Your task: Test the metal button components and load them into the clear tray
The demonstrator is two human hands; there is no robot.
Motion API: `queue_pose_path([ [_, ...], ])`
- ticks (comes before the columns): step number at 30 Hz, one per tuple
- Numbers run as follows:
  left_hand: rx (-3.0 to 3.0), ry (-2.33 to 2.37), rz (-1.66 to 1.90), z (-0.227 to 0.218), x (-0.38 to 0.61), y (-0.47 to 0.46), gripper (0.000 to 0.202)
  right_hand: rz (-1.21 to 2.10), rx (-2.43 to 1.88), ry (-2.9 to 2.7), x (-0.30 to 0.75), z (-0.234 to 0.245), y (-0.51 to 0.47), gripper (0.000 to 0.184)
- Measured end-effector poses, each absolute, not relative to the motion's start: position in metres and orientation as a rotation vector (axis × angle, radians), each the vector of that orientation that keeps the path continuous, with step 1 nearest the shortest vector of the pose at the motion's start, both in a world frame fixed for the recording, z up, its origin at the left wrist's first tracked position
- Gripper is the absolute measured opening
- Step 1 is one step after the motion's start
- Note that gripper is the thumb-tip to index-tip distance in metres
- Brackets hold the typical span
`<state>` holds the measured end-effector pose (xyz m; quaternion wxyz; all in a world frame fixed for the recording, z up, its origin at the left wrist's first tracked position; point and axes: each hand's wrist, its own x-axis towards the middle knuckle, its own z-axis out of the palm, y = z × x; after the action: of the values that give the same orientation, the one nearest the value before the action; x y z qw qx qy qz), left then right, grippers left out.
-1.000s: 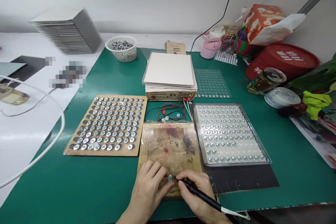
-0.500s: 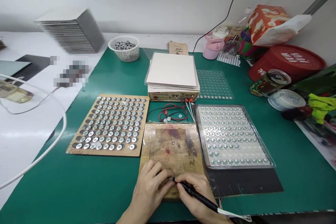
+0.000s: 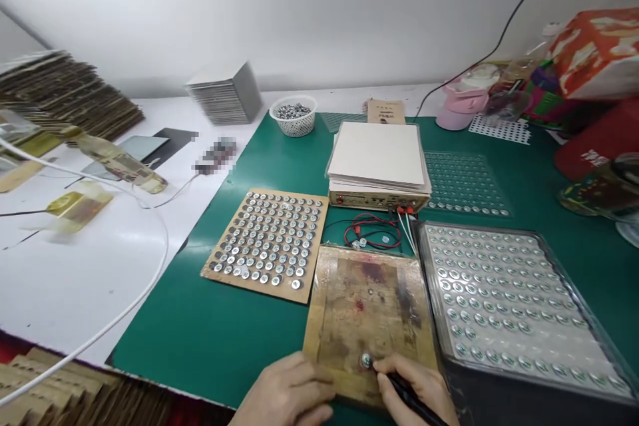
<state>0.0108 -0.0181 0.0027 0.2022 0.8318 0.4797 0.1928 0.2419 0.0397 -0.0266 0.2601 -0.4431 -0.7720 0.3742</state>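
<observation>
Along the left of the green work mat [image 3: 164, 319], a stack of corrugated cardboard sheets [image 3: 64, 90] is seen on a white table [image 3: 74, 286], and a pixelated object [image 3: 214, 154] beside the mat cannot be made out. Further right, a tan perforated board [image 3: 267, 246] is filled with rows of round metal discs. The left hand [image 3: 284, 393], cut off by the lower frame edge, is laid flat on a scarred wooden block wrapped in clear film [image 3: 369, 306], with its fingers closed together and nothing held. A small round metal disc [image 3: 367, 361] is placed near the block's front edge, apart from the left hand. A slim black pen-shaped tool [image 3: 412, 399] is pinched in a narrow grip by the right hand [image 3: 414, 386]. Its tip is hidden behind the fingers, so contact with the disc cannot be told. At the far right, a clear plastic tray of discs [image 3: 519, 306] is cut off by the frame.
</observation>
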Motion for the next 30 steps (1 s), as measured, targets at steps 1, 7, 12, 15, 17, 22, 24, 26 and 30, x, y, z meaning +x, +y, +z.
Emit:
queue_pose_path([
  [1, 2.242, 1.363, 0.569, 0.005, 0.013, -0.016, 0.017, 1.017, -1.223, -2.086, 0.242, -0.025, 0.039, 0.018],
  [7, 2.057, 1.508, 0.675, -0.009, 0.051, 0.008, 0.015, 1.123, -1.269, -2.044, 0.240, -0.019, 0.037, 0.018],
  [12, 2.074, 1.519, 0.765, -0.027, 0.062, 0.010, 0.012, 1.115, -1.296, -1.975, 0.237, -0.024, 0.033, 0.019],
  [15, 2.054, 1.513, 0.771, -0.028, 0.059, 0.008, 0.009, 1.118, -1.283, -1.977, 0.238, -0.025, 0.031, 0.018],
  [17, 2.048, 1.507, 0.767, -0.027, 0.058, 0.009, 0.008, 1.123, -1.270, -1.991, 0.238, -0.024, 0.032, 0.018],
  [22, 2.043, 1.507, 0.774, -0.027, 0.062, 0.009, 0.008, 1.108, -1.255, -2.077, 0.237, -0.019, 0.036, 0.019],
  [24, 2.047, 1.519, 0.776, -0.026, 0.064, 0.006, 0.008, 1.084, -1.254, -2.131, 0.235, -0.017, 0.039, 0.019],
  [26, 2.069, 1.513, 0.782, -0.022, 0.062, 0.007, 0.009, 1.056, -1.252, -2.177, 0.235, -0.016, 0.040, 0.019],
  [30, 2.133, 1.670, 0.689, 0.000, 0.017, 0.043, 0.012, 0.971, -1.132, -2.173, 0.243, -0.022, 0.039, 0.018],
])
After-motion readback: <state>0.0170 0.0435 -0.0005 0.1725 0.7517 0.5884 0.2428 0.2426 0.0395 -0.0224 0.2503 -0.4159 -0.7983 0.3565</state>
